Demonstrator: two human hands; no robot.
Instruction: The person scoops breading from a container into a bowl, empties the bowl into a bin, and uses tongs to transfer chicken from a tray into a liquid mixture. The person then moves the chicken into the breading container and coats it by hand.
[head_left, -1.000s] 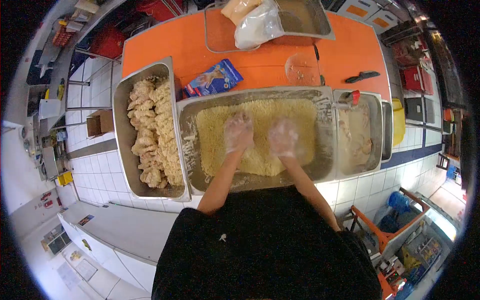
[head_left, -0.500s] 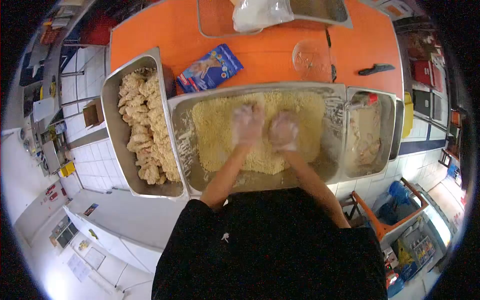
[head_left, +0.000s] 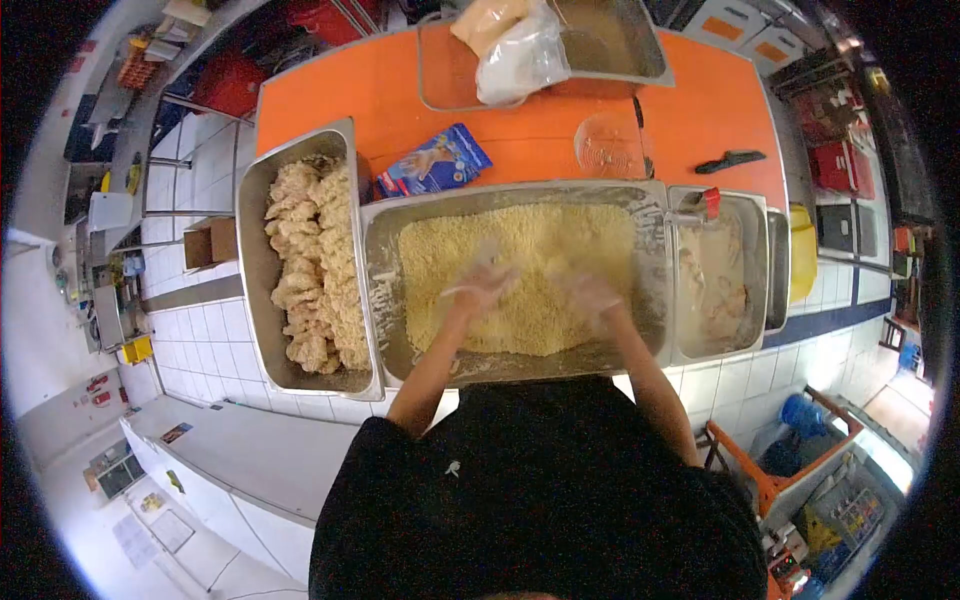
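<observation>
In the wide metal tray (head_left: 655,290) lies a broad layer of yellow crumbs (head_left: 520,330). Over the left part of the crumbs is my left hand (head_left: 484,282), its fingers spread, in what looks like a thin clear glove. My right hand (head_left: 590,293) is over the right part, blurred by motion, its fingers stretched out. Neither hand visibly holds a piece. Left of the tray, a deep metal pan (head_left: 258,290) holds many crumb-coated pieces (head_left: 318,270). At the right, a smaller pan (head_left: 678,345) contains pale liquid with pieces in it.
On the orange table (head_left: 350,90) are a blue packet (head_left: 437,162), a round clear lid (head_left: 607,145), and a black-handled knife (head_left: 730,161). Plastic bags (head_left: 520,60) lie at a metal container (head_left: 655,60) at the back. A yellow container (head_left: 803,255) stands at the right.
Both hands have drawn back toward my body and moved apart, with their fingers now spread. The view has shifted, showing more of the back of the table.
</observation>
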